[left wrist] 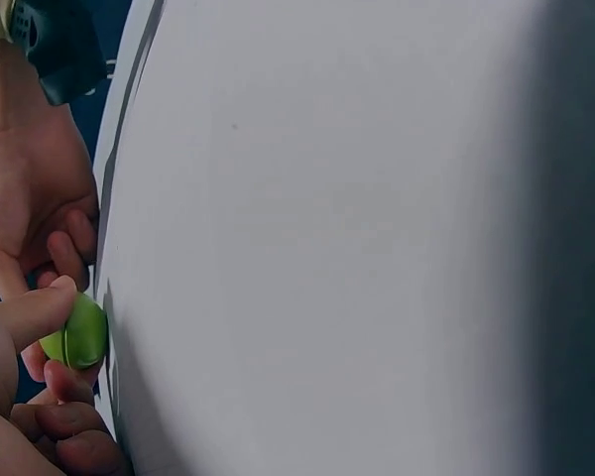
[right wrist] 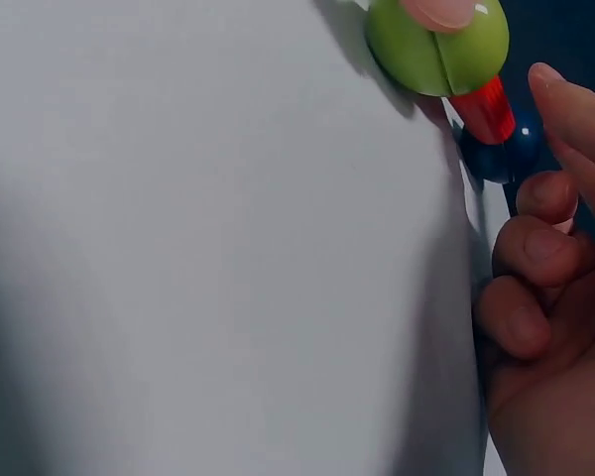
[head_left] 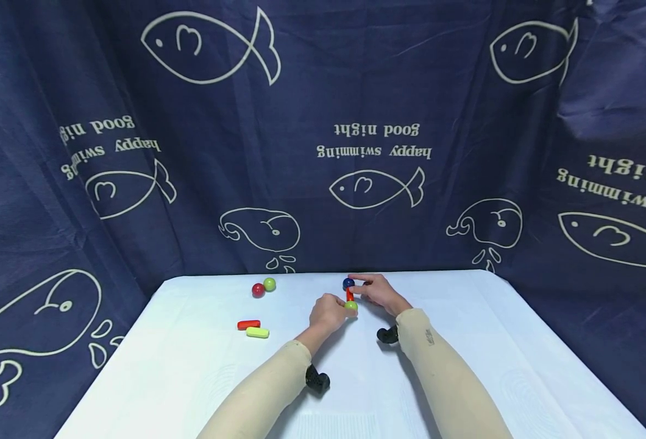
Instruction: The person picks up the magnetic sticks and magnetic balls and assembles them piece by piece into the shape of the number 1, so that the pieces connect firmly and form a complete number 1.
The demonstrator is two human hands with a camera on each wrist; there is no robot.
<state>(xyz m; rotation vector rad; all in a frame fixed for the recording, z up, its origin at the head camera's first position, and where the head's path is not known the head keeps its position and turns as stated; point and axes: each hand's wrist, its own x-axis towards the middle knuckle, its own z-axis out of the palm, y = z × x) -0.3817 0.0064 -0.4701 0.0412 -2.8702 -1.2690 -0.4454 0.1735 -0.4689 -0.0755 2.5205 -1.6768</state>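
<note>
Near the table's far edge, a green ball (head_left: 351, 306), a red rod (head_left: 350, 295) and a blue ball (head_left: 348, 283) stand in a row, the rod between the balls. My left hand (head_left: 330, 313) pinches the green ball between thumb and fingers. A seam crosses this ball (right wrist: 438, 50) in the right wrist view. My right hand (head_left: 379, 291) holds the blue ball from the right with thumb and index finger; their contact is partly hidden. Its other fingers (right wrist: 543, 248) are curled in the right wrist view. The rod's ends are hidden at the balls.
On the white table (head_left: 191, 378), a dark red ball (head_left: 258, 290) and another green ball (head_left: 270, 284) lie at the back left. Closer in are a red rod (head_left: 248, 325) and a yellow-green rod (head_left: 257, 332). A dark blue curtain (head_left: 301, 122) hangs behind the table.
</note>
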